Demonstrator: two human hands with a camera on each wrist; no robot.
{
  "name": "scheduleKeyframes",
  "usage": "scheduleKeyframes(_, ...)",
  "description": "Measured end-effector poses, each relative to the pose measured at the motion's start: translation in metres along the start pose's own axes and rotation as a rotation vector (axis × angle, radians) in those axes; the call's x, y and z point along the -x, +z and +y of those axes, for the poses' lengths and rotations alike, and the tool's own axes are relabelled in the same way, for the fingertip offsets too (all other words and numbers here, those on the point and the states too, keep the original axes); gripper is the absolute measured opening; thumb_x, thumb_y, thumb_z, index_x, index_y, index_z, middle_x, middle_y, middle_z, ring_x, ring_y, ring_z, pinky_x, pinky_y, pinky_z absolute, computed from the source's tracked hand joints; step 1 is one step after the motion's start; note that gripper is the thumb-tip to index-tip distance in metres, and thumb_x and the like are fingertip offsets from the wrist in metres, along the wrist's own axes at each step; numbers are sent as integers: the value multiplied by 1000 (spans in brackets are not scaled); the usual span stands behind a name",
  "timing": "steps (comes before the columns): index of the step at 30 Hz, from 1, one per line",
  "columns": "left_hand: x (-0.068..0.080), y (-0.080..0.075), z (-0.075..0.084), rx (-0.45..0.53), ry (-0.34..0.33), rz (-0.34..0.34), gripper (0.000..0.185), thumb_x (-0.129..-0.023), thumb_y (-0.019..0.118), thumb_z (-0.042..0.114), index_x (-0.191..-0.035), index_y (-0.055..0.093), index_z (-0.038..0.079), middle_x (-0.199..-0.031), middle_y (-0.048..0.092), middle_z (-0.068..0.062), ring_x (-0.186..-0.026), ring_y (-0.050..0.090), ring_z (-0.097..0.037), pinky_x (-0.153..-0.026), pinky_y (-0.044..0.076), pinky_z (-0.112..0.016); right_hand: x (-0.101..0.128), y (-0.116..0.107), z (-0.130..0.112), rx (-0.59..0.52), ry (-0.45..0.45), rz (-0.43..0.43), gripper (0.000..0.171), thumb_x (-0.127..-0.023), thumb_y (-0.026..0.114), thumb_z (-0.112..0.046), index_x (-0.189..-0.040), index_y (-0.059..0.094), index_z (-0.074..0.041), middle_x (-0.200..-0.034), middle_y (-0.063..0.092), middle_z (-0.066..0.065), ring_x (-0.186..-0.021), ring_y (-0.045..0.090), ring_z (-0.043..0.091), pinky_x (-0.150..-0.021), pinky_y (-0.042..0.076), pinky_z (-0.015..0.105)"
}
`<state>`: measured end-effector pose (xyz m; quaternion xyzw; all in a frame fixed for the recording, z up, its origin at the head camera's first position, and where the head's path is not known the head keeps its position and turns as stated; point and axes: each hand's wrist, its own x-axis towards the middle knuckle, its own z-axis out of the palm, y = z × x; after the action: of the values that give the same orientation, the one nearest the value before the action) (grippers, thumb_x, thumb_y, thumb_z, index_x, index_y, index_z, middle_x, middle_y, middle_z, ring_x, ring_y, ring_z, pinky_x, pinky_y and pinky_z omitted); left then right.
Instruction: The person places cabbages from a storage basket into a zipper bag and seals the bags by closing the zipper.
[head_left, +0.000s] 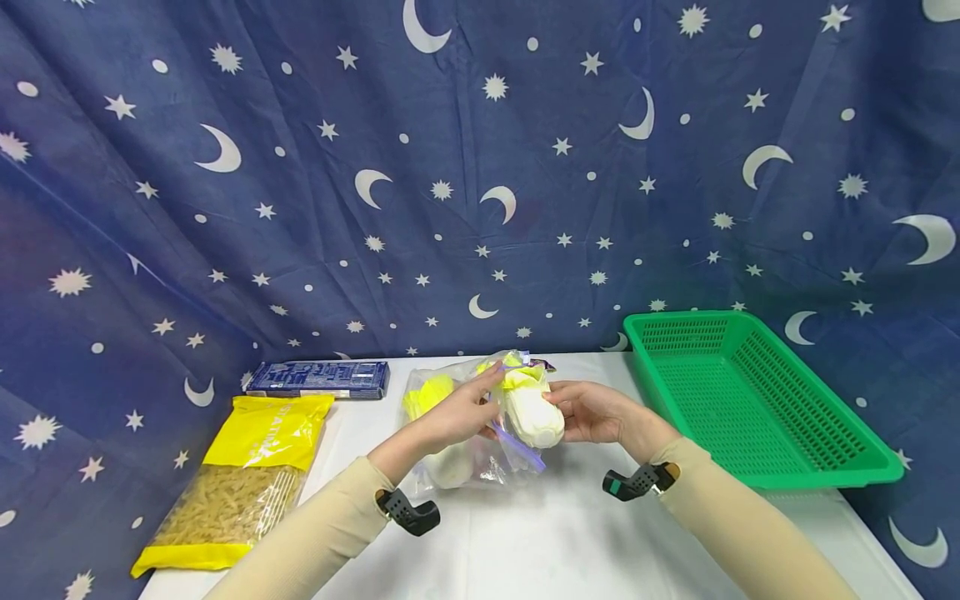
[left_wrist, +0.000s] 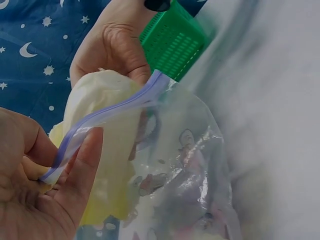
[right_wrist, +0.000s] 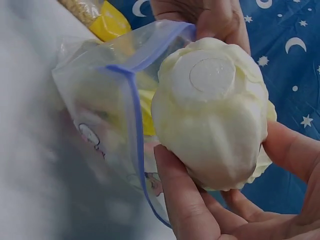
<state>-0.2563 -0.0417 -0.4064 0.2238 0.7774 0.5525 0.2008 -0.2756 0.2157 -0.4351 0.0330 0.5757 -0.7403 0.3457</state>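
My right hand [head_left: 600, 410] grips a napa cabbage [head_left: 536, 417], white at its base with yellow-green leaves. In the right wrist view the round cut base of this cabbage [right_wrist: 210, 120] faces the camera, thumb on one side and fingers on the other. With thumb and fingers, my left hand [head_left: 459, 410] pinches the purple zip edge of a clear plastic bag [left_wrist: 175, 170] printed with small figures. The zip mouth gapes beside the cabbage, whose leafy end shows behind the bag's film in the left wrist view. Inside the bag lies another pale, yellow-leaved cabbage [head_left: 452, 467].
A green plastic basket [head_left: 772, 433] stands to the right on the white table [head_left: 555, 542]. On the left are a yellow pasta bag [head_left: 247, 475] and, behind it, a flat blue packet [head_left: 318, 379]. A star-patterned curtain [head_left: 450, 108] hangs behind.
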Motion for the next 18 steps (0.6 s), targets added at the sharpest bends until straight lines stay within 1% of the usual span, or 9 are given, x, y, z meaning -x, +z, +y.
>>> scheduleKeyframes(3,1,2,1,-13,-21,2,73,-94,49,-3,-162,23,5,-172,8,-2,-84,60,-21,-74,63,-33,0,0,-2,-24,0,14,63,-102,57,-13,-158,29,-2,-110,67,14,-94,68,24,-81,63,38)
scheduleKeyframes(6,2,5,2,-32,-40,12,75,-93,51,-2,-162,23,6,-172,8,-1,-86,61,-21,-75,63,-32,-1,1,-3,-36,0,41,64,-103,58,-13,-158,28,-3,-112,66,16,-96,68,25,-83,63,39)
scheduleKeyframes(9,1,7,3,-42,-49,17,75,-93,51,-1,-162,23,5,-172,8,-1,-84,61,-21,-76,63,-31,-3,4,-3,-46,1,83,64,-102,60,-14,-158,29,-5,-113,64,18,-97,67,26,-84,63,39)
scheduleKeyframes(11,1,8,3,-32,-46,18,75,-93,51,-2,-162,23,4,-172,8,-3,-77,60,-21,-75,63,-32,-4,6,-3,-41,-6,108,66,-102,62,-14,-158,29,-5,-114,64,18,-98,66,26,-84,63,39)
scheduleKeyframes(14,-1,8,1,-24,-40,21,75,-92,50,-4,-161,24,2,-172,9,-5,-71,58,-19,-76,63,-34,-6,9,-1,-15,-25,137,67,-101,63,-14,-157,28,-3,-116,61,19,-99,64,27,-84,63,38)
scheduleKeyframes(18,-2,9,1,-17,-34,24,75,-91,50,-5,-161,23,1,-171,8,-6,-68,57,-17,-77,63,-35,-7,13,2,26,-46,165,73,-99,66,-14,-157,24,-1,-116,58,20,-97,63,26,-80,63,37)
